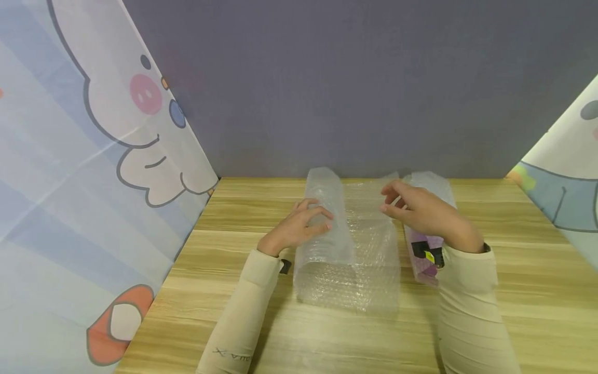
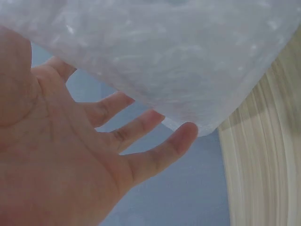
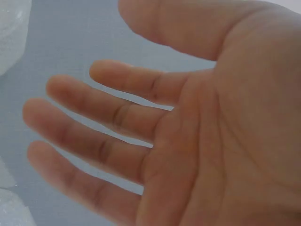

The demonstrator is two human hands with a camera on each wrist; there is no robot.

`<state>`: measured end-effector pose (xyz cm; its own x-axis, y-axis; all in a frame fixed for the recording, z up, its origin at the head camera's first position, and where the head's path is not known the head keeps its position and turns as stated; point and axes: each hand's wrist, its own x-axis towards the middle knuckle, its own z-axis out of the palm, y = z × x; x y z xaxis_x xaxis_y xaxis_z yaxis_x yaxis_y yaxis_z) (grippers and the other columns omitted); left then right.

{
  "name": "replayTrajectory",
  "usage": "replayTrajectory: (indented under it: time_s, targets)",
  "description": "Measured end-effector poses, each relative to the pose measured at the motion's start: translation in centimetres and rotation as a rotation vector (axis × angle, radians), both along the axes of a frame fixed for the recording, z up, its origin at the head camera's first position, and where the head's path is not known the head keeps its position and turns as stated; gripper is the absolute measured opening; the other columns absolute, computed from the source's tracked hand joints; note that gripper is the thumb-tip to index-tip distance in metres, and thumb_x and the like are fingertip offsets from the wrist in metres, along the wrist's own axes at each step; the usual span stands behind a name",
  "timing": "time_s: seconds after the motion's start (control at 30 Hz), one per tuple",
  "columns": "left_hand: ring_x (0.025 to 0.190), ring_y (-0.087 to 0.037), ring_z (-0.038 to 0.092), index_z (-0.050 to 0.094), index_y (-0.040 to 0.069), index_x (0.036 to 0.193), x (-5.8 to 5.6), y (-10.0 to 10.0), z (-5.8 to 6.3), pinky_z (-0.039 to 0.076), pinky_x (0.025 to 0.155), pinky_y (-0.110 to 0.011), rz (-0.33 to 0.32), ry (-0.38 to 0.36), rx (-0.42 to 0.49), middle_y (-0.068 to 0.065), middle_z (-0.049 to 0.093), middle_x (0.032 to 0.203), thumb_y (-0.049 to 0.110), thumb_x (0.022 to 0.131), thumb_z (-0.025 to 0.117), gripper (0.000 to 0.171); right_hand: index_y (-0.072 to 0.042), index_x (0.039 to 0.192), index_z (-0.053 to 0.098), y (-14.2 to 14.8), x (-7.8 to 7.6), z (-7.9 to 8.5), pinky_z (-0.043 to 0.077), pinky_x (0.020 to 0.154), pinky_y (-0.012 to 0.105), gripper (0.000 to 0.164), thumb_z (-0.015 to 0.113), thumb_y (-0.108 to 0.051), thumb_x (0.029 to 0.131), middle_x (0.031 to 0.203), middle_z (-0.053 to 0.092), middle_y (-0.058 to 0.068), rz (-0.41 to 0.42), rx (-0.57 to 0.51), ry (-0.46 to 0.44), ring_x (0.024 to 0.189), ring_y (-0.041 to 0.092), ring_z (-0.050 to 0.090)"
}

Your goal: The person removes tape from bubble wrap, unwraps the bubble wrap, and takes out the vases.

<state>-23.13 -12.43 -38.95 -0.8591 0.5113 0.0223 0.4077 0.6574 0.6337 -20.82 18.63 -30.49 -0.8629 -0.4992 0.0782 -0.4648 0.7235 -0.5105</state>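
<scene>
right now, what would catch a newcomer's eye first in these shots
First, the clear bubble wrap spread mid-table, its left side rolled into a tube under the fingers of the left hand. The right hand hovers open just above the sheet's right edge, over a second wrapped bundle with purple, black and yellow showing through. Cartoon-print curtains frame the wooden table.

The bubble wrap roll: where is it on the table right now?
In the head view the bubble wrap roll lies mid-table near the back wall, under the left hand, its loose sheet spreading right toward the right hand.
</scene>
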Motion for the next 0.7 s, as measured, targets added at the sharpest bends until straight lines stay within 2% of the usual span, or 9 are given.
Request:
replayTrajectory:
  time_s: [0.1, 0.3, 0.6, 0.7]
  targets:
    - [0.151, -0.031, 0.03, 0.065, 0.03, 0.127, -0.1, -0.4, 0.0, 0.039, 0.116, -0.06, 0.008, -0.015, 0.016, -0.003, 0.031, 0.163, 0.052, 0.097, 0.065, 0.036, -0.001, 0.135, 0.053, 0.0, 0.0, -0.1, 0.057, 0.091, 0.052, 0.039, 0.058, -0.025, 0.105, 0.123, 0.067, 0.019, 0.007, 0.001, -0.004, 0.109, 0.033, 0.068]
    - [0.142, -0.028, 0.04, 0.062, 0.029, 0.124, -0.4, -1.5, 0.3, 0.043, 0.113, -0.055, 0.013, -0.041, 0.04, -0.002, 0.037, 0.155, 0.049, 0.092, 0.074, 0.039, -0.003, 0.136, 0.052, -0.9, -0.3, -0.7, 0.057, 0.09, 0.05, 0.039, 0.057, -0.026, 0.106, 0.13, 0.064, 0.019, 0.029, 0.014, -0.082, 0.113, 0.033, 0.065]
    - [0.141, -0.032, 0.043, 0.059, 0.022, 0.131, -0.6, -3.4, 0.8, 0.041, 0.114, -0.058, -0.011, -0.088, 0.035, -0.011, 0.039, 0.155, 0.04, 0.093, 0.075, 0.046, -0.002, 0.143, 0.049, -3.8, -1.7, -3.6, 0.055, 0.098, 0.054, 0.048, 0.058, -0.029, 0.104, 0.137, 0.062, 0.021, 0.114, 0.111, -0.131, 0.116, 0.039, 0.067]
    - [0.135, -0.033, 0.047, 0.058, 0.021, 0.133, -0.6, -3.7, 1.0, 0.043, 0.111, -0.058, -0.012, -0.105, 0.031, -0.011, 0.04, 0.155, 0.04, 0.093, 0.075, 0.048, 0.002, 0.148, 0.044, -4.8, -2.4, -4.8, 0.047, 0.108, 0.059, 0.056, 0.058, -0.03, 0.104, 0.147, 0.053, 0.027, 0.127, 0.126, -0.153, 0.128, 0.045, 0.058]
